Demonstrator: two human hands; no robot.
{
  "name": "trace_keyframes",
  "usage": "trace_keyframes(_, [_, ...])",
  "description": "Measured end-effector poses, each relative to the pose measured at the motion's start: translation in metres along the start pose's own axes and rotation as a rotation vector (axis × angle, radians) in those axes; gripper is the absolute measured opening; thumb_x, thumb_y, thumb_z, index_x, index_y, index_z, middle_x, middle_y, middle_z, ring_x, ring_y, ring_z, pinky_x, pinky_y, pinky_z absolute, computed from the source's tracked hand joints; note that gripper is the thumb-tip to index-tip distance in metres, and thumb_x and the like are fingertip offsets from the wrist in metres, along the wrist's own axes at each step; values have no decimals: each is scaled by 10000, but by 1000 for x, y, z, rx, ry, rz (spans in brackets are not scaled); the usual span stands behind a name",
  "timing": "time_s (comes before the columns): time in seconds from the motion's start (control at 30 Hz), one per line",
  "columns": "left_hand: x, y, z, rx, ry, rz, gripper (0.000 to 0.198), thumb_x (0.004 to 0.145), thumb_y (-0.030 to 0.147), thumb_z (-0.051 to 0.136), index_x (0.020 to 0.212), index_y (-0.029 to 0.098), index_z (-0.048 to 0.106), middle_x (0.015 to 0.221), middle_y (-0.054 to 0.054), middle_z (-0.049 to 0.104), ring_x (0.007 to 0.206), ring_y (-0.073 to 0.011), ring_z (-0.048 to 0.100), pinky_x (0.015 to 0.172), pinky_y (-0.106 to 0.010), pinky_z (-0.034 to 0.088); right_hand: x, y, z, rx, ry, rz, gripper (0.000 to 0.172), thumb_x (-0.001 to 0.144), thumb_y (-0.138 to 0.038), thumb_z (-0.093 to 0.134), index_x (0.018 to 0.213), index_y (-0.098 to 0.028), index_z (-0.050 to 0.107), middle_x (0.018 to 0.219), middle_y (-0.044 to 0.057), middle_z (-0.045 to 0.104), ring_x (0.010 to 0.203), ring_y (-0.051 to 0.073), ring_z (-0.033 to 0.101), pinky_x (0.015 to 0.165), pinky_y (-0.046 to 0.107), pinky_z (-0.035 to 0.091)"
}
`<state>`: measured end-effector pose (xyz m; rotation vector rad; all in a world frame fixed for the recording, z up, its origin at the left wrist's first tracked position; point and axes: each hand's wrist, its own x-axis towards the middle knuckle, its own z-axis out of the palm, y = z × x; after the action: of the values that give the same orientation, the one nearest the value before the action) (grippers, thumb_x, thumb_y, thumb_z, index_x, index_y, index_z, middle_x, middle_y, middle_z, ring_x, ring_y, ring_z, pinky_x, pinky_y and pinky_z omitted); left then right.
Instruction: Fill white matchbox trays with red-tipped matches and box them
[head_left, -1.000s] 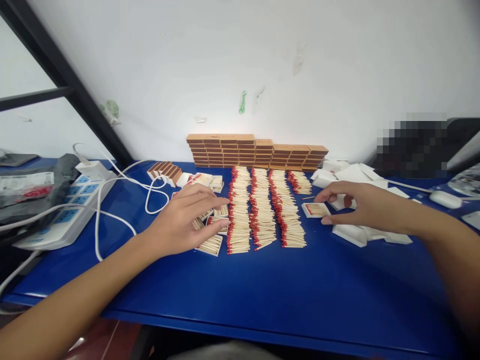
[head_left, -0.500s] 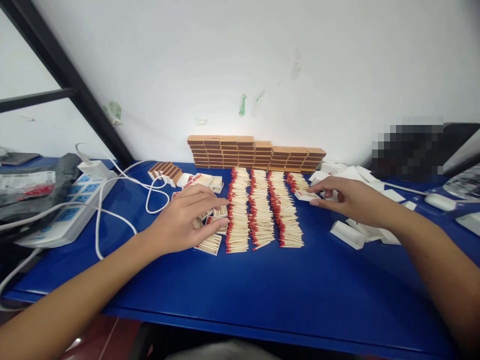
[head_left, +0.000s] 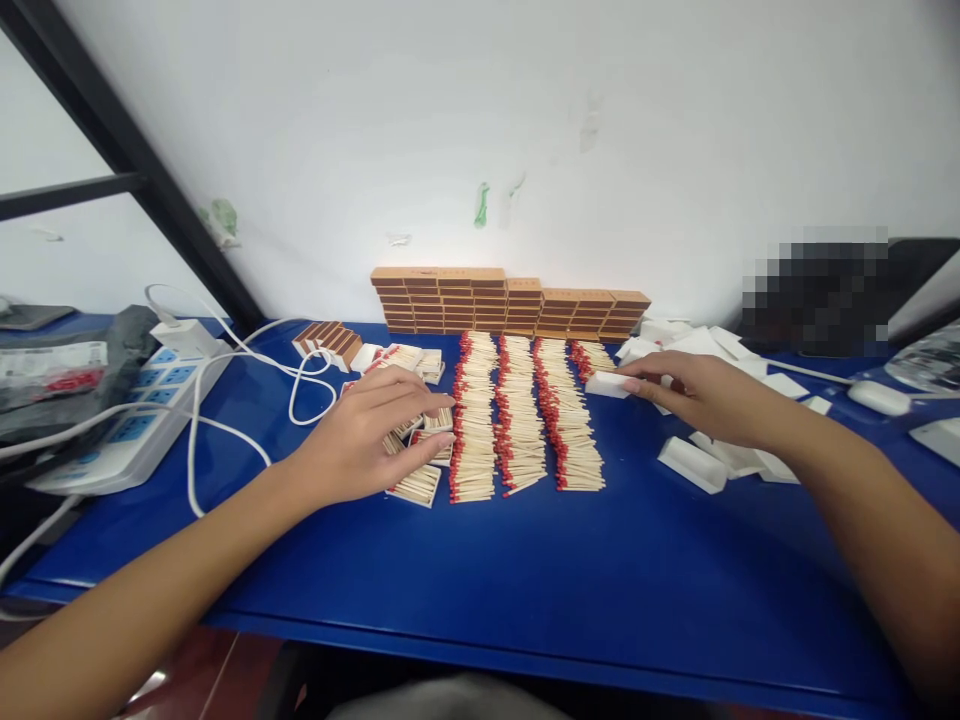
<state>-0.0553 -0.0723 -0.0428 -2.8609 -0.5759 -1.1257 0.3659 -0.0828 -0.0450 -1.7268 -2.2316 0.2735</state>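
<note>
My right hand (head_left: 701, 395) pinches the end of a small white matchbox tray (head_left: 606, 384) between thumb and fingers. That tray is at the near end of a short row of red-tipped matches (head_left: 592, 356); its inside is turned from view. My left hand (head_left: 379, 435) is over several matchbox trays filled with matches (head_left: 416, 485), fingers apart and holding nothing, and it partly covers them. Between my hands lie three long rows of matches (head_left: 517, 420), their red heads toward the left.
Stacked brown matchboxes (head_left: 442, 300) line the wall, with a few more matchboxes (head_left: 328, 343) at the left. White empty trays (head_left: 694, 465) are heaped on the right. A white cable (head_left: 199, 430) and a power strip (head_left: 142, 425) occupy the blue table's (head_left: 480, 580) left side.
The tray in my right hand has tilted, so more of its white outside shows. My left hand keeps nearly the same place. The view has shifted slightly.
</note>
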Motion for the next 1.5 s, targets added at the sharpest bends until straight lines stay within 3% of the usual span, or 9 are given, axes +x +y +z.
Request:
trace_keyframes(0.17, [-1, 0, 0, -5, 1, -18, 295, 956, 269, 758, 1244, 209, 738, 978, -67, 775, 973, -215, 717, 907, -394, 613, 7, -4, 10, 11, 92, 58, 474, 993, -606, 521, 1103, -201, 742, 946, 118, 745, 799, 263, 616, 754, 409, 453])
trace_keyframes(0.4, [-1, 0, 0, 8, -7, -2, 297, 952, 252, 765, 1239, 188, 732, 1004, -80, 772, 990, -215, 709, 910, -399, 612, 14, 3, 21, -50, 226, 8, 474, 992, -629, 492, 1054, -230, 741, 905, 104, 682, 779, 267, 613, 749, 408, 450])
trace_keyframes(0.6, [-1, -2, -1, 6, 6, 9, 284, 946, 244, 769, 1220, 182, 730, 993, -80, 773, 982, -217, 711, 920, -409, 613, 8, 7, 15, -47, 137, 25, 661, 852, -783, 618, 1173, -220, 747, 858, 88, 682, 730, 258, 604, 698, 390, 451])
trace_keyframes(0.77, [-1, -1, -1, 18, 8, 17, 280, 952, 252, 763, 1220, 181, 733, 992, -82, 779, 980, -218, 717, 922, -407, 618, 7, 4, 15, -23, 127, -4, 743, 855, -854, 559, 1160, -205, 754, 860, 105, 687, 740, 268, 607, 705, 411, 466])
trace_keyframes(1.0, [0, 0, -2, 15, 10, -2, 265, 963, 272, 745, 1219, 204, 740, 992, -73, 785, 973, -214, 722, 923, -402, 617, 7, 4, 14, 11, 130, -14, 684, 858, -839, 575, 1119, -232, 752, 870, 95, 702, 744, 254, 623, 720, 412, 493])
trace_keyframes(1.2, [-1, 0, -2, 8, 2, -7, 282, 951, 248, 757, 1227, 190, 740, 984, -75, 778, 979, -218, 717, 935, -407, 610, 7, 6, 15, 5, 81, 38, 705, 853, -815, 594, 1216, -229, 741, 835, 77, 692, 747, 267, 634, 709, 413, 479])
trace_keyframes(1.5, [-1, -1, -1, 6, 0, 0, 255, 959, 264, 746, 1203, 191, 744, 981, -78, 780, 968, -220, 721, 913, -416, 619, 7, 5, 17, 98, 160, 62, 746, 825, -890, 587, 1169, -242, 720, 936, 105, 740, 725, 256, 636, 667, 411, 491])
